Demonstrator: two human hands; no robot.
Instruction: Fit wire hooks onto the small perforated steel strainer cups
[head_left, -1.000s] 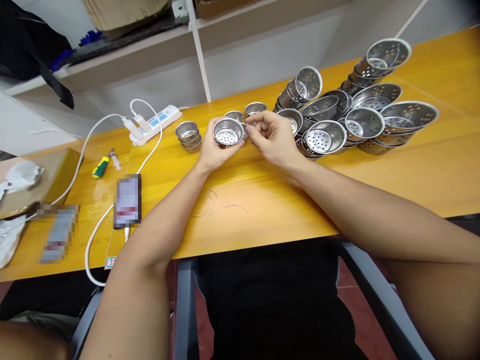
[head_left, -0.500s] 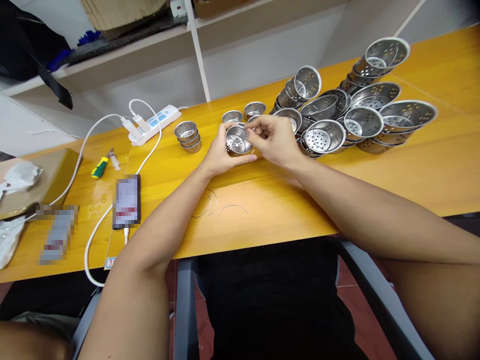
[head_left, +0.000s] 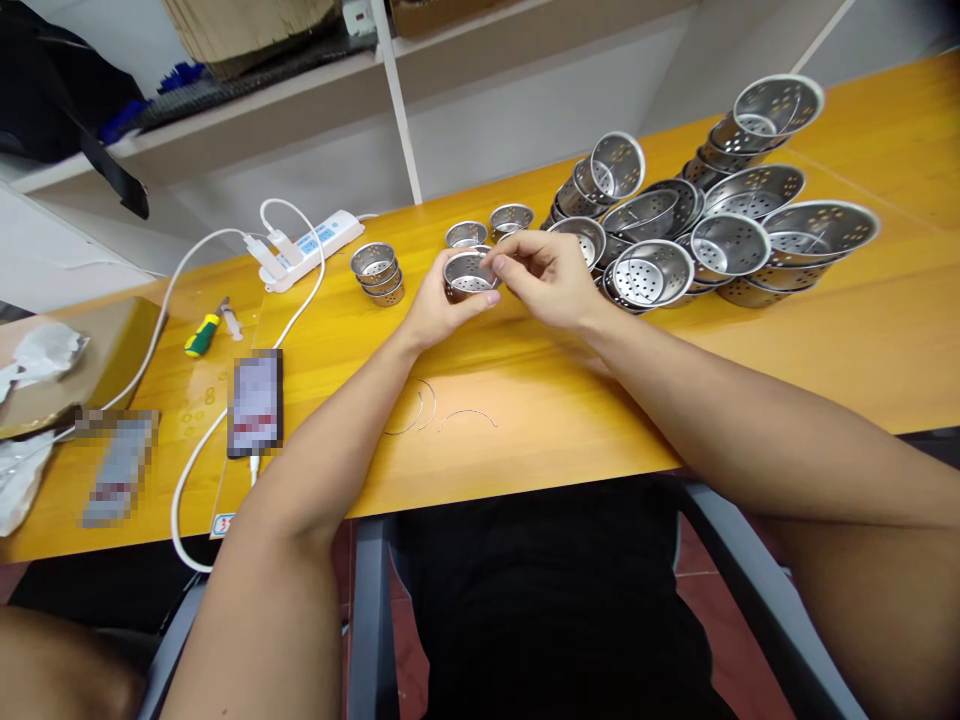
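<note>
A small perforated metal cup (head_left: 466,280) is held over the yellow table by my left hand (head_left: 435,312), whose fingers and thumb wrap its side. My right hand (head_left: 546,280) is pinched at the cup's right rim; what lies between its fingertips is too small to make out. Just behind the held cup stand two small cups (head_left: 466,235) (head_left: 511,219). Nearer the front edge, several thin curved wires (head_left: 468,412) lie on the table.
Stacked metal cups (head_left: 651,272) crowd the right side. Left of my hands are a short cup stack (head_left: 376,270), a power strip (head_left: 315,248), a green-yellow screwdriver (head_left: 201,336) and a phone (head_left: 256,402) with a white cable. A box (head_left: 112,360) sits farther left.
The cup in my left hand has tilted more upright, so less of its inside shows. My right hand stays pinched at its rim, with the fingers slightly shifted.
</note>
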